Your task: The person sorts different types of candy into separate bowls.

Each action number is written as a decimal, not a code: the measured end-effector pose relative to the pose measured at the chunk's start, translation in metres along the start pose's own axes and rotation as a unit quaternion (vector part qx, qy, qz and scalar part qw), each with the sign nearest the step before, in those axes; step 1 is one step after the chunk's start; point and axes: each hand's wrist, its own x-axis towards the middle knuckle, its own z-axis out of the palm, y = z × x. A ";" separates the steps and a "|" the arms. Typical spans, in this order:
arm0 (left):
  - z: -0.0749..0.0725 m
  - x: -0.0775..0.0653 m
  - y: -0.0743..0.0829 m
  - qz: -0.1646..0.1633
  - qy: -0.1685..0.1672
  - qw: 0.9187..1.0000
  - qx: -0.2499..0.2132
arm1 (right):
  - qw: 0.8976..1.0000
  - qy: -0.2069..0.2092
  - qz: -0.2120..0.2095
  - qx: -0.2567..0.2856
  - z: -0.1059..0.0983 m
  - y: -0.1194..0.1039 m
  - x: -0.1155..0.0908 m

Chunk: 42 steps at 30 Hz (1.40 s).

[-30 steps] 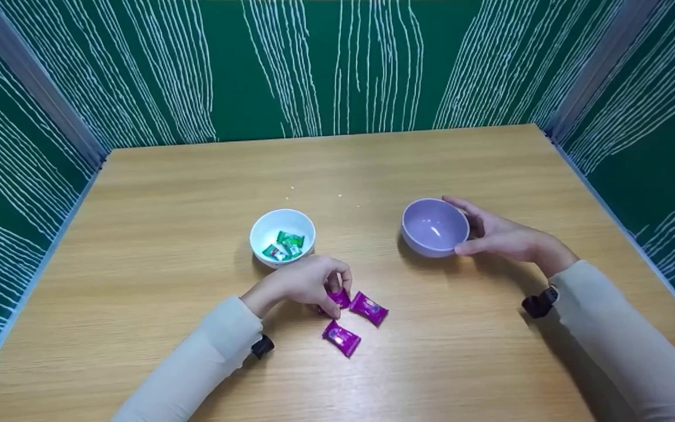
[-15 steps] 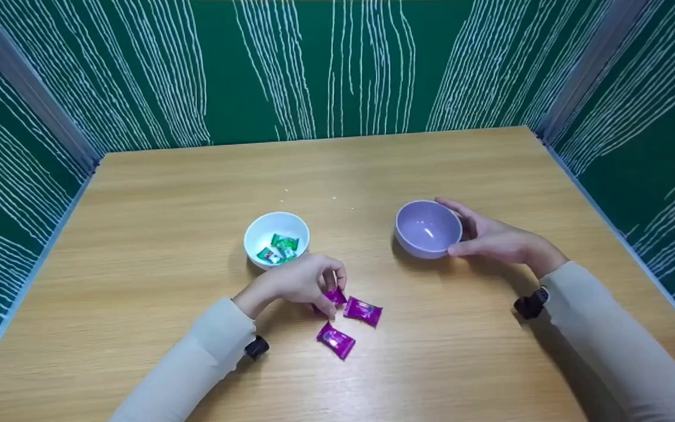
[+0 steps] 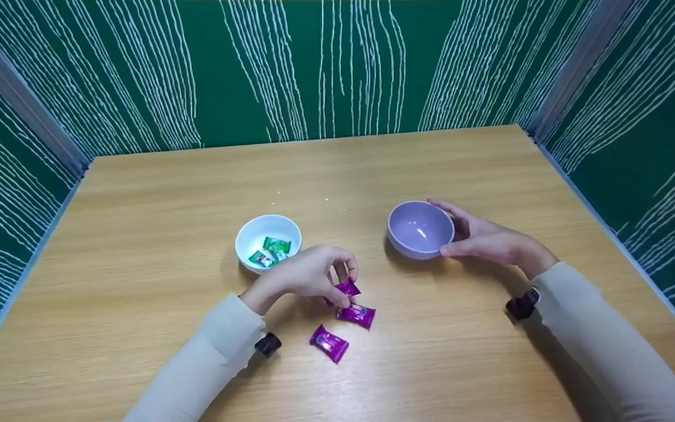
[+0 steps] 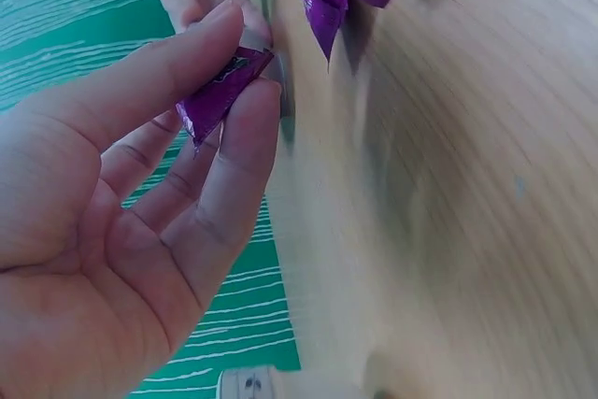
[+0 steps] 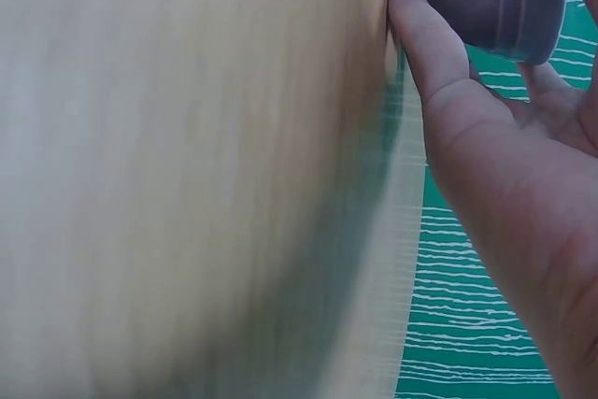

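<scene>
Nearest, both sleeves run off the bottom and right of the head view: the left sleeve (image 3: 197, 357) and the right sleeve (image 3: 607, 346), each with a black wrist device (image 3: 268, 344) showing only in part below its cuff. The closest purple packet (image 3: 329, 343) lies on the wooden table (image 3: 156, 281) in full view. Just beyond it is a middle packet (image 3: 356, 315), whose upper edge meets the thumb in this view; whether they touch is hard to judge. The left hand (image 3: 309, 272) pinches the held packet (image 4: 224, 91) between thumb and forefinger tips, the gap between them only as wide as the wrapper, and its fingers cover much of it; in the left wrist view the two other purple packets are cut off at the top. Behind that hand, the white bowl (image 3: 251, 233) has its near right side hidden, so the green packets (image 3: 278, 245) inside cannot be counted surely. Over to the right, the right hand (image 3: 484, 239) is spread in a wide curve holding the purple bowl (image 3: 416, 225), thumb on the near side, the other fingers mostly hidden behind it. Farther back are tiny pale specks (image 3: 326, 199), too small to identify, then green walls (image 3: 214, 76) with white lines, cropped above.
</scene>
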 end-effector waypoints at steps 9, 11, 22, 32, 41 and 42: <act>0.000 0.022 0.002 0.007 0.024 0.999 -0.026 | 1.000 -0.001 -0.004 0.012 0.006 0.000 0.000; 0.000 0.027 0.005 0.000 0.025 0.999 -0.041 | 1.000 -0.001 -0.002 0.014 0.006 -0.001 -0.001; -0.003 0.047 0.018 -0.004 0.039 0.988 -0.148 | 1.000 0.003 0.005 0.000 0.002 -0.002 0.000; -0.002 0.060 0.032 0.019 0.079 0.982 -0.171 | 1.000 -0.003 0.013 0.022 0.003 -0.002 0.001; -0.010 0.076 0.053 0.011 0.089 0.980 -0.177 | 1.000 -0.004 0.020 0.023 0.003 -0.002 0.001; -0.011 0.078 0.055 0.008 0.091 0.979 -0.182 | 0.999 -0.004 0.021 0.026 0.004 -0.002 0.001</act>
